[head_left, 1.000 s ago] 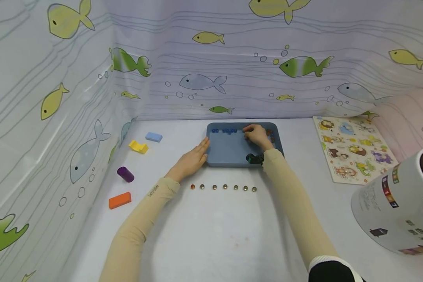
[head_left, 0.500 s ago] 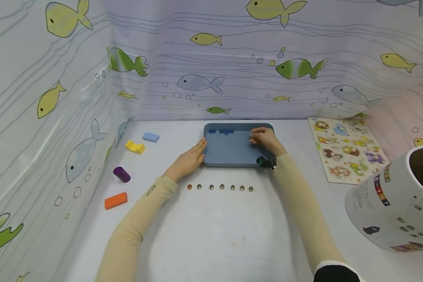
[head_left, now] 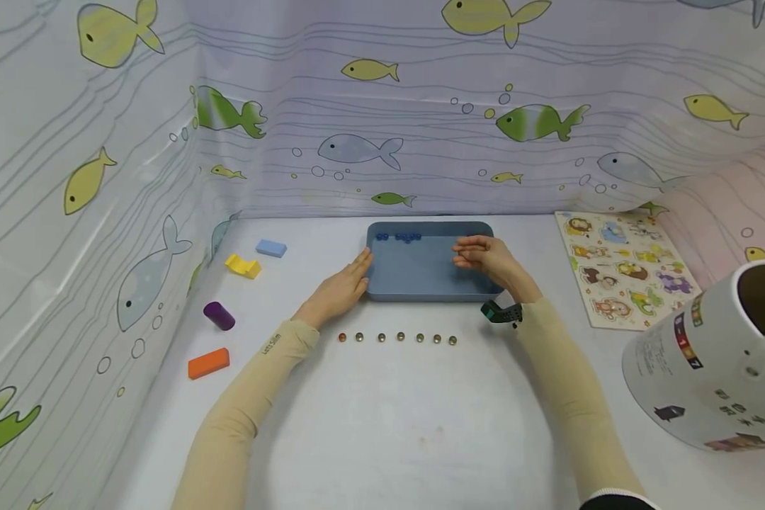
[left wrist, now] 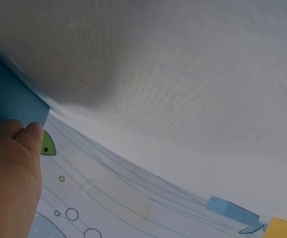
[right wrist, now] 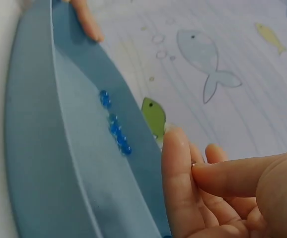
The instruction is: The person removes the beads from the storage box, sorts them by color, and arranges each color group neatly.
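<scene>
My left hand [head_left: 339, 290] lies with straight fingers against the left wall of a shallow blue-grey tray [head_left: 421, 297]; the left wrist view shows its fingertips at the tray's side. Over the tray's right part is my right hand [head_left: 491, 259]. In the right wrist view its thumb and finger pinch a small shiny bead [right wrist: 193, 164], mostly hidden by the fingertips. Blue glass beads [head_left: 408, 237] lie along the tray's far wall, seen closer in the right wrist view. In front of the tray, several small brownish beads [head_left: 400, 336] form a row on the white table.
At the left stand a light blue block [head_left: 271, 248], a yellow curved block [head_left: 243, 266], a purple cylinder [head_left: 219, 316] and an orange block [head_left: 208, 363]. To the right are an animal picture board [head_left: 627, 269] and a large white bucket [head_left: 688, 382]. A fish-patterned curtain [head_left: 382, 113] borders the table.
My right hand has moved right and a little nearer from the tray's far side, and now covers the place where brown beads showed earlier. The left hand stays against the tray.
</scene>
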The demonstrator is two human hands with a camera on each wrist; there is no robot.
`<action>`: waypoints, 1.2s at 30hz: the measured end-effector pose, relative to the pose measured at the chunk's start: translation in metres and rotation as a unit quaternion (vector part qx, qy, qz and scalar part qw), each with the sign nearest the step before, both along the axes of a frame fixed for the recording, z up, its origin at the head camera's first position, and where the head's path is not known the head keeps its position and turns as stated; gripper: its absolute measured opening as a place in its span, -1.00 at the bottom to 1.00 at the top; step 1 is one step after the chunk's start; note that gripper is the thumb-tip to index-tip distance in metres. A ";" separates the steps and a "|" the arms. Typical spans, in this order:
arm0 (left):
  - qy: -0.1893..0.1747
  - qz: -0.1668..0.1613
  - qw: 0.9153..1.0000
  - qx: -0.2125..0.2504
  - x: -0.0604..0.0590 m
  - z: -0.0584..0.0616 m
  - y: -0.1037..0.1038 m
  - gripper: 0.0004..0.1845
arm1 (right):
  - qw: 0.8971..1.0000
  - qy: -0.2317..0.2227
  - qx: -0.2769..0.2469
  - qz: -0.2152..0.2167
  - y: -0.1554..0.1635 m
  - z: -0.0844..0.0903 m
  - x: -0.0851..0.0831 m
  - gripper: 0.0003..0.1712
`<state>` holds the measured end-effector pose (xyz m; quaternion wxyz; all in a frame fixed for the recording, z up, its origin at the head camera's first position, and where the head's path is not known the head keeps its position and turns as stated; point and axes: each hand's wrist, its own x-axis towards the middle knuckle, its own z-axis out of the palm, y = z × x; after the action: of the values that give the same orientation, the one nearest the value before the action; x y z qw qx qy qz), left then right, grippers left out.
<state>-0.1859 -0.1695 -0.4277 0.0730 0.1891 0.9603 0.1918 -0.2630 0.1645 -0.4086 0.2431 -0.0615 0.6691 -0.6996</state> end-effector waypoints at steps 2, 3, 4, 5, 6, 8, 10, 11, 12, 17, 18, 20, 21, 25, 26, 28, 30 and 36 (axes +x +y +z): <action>0.001 0.000 1.000 0.000 0.000 -0.001 0.000 -0.39 | 1.000 -0.004 -0.013 0.008 0.004 0.002 0.006 -0.49; 0.001 0.000 1.000 0.001 0.000 -0.001 0.000 -0.39 | 1.000 -0.005 -0.017 0.012 0.006 0.003 0.009 -0.52; 0.001 -0.001 1.000 0.001 -0.001 -0.001 0.000 -0.39 | 1.000 -0.005 -0.021 0.016 0.008 0.004 0.013 -0.56; 0.000 -0.002 1.000 0.001 -0.001 0.000 0.000 -0.39 | 0.999 -0.003 -0.025 0.021 0.011 0.005 0.016 -0.60; 0.000 -0.002 1.000 0.001 -0.001 0.000 0.000 -0.39 | 0.999 0.000 -0.029 0.025 0.013 0.006 0.020 -0.66; 0.000 -0.003 1.000 0.001 -0.001 0.000 0.000 -0.39 | 0.999 0.003 -0.042 0.032 0.018 0.008 0.027 -0.75; 0.001 -0.002 1.000 0.002 -0.001 0.000 -0.001 -0.39 | 0.998 0.003 -0.058 0.038 0.023 0.009 0.034 -0.81; 0.002 -0.001 1.000 0.002 -0.001 0.001 -0.001 -0.39 | 0.997 0.001 -0.067 0.041 0.026 0.009 0.038 -0.83; 0.002 0.000 1.000 0.002 -0.001 0.001 -0.001 -0.39 | 0.996 -0.002 -0.076 0.042 0.029 0.009 0.041 -0.84; -0.003 0.001 1.000 0.000 -0.001 0.002 0.000 -0.39 | 0.994 -0.005 -0.096 0.051 0.042 0.008 0.060 -0.83; -0.004 0.001 1.000 0.000 -0.001 0.002 0.000 -0.39 | 0.994 -0.001 -0.098 0.055 0.044 0.007 0.065 -0.83; -0.005 0.001 1.000 -0.001 -0.002 0.001 0.000 -0.39 | 0.993 0.004 -0.101 0.065 0.049 0.005 0.075 -0.81; -0.005 0.001 1.000 -0.001 -0.002 0.001 0.000 -0.40 | 0.992 0.005 -0.102 0.071 0.051 0.003 0.080 -0.80; -0.002 0.000 1.000 -0.003 -0.002 0.000 0.000 -0.39 | 0.991 0.001 -0.084 0.103 0.056 -0.010 0.100 -0.79; -0.002 -0.001 1.000 -0.003 -0.002 0.000 0.000 -0.39 | 0.991 -0.003 -0.075 0.112 0.056 -0.013 0.105 -0.79; -0.003 -0.002 1.000 -0.004 -0.002 0.000 0.000 -0.39 | 0.991 -0.010 -0.048 0.128 0.054 -0.020 0.113 -0.77; -0.004 -0.002 1.000 -0.005 -0.002 0.000 0.000 -0.39 | 0.990 -0.016 -0.024 0.141 0.051 -0.025 0.120 -0.70; -0.003 -0.002 1.000 -0.003 -0.001 0.000 0.000 -0.39 | 0.987 -0.011 0.012 0.161 0.040 -0.037 0.125 -0.63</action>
<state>-0.1871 -0.1696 -0.4278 0.0770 0.1899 0.9602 0.1898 -0.1379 0.2044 -0.4461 0.3603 -0.1575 0.6563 -0.6439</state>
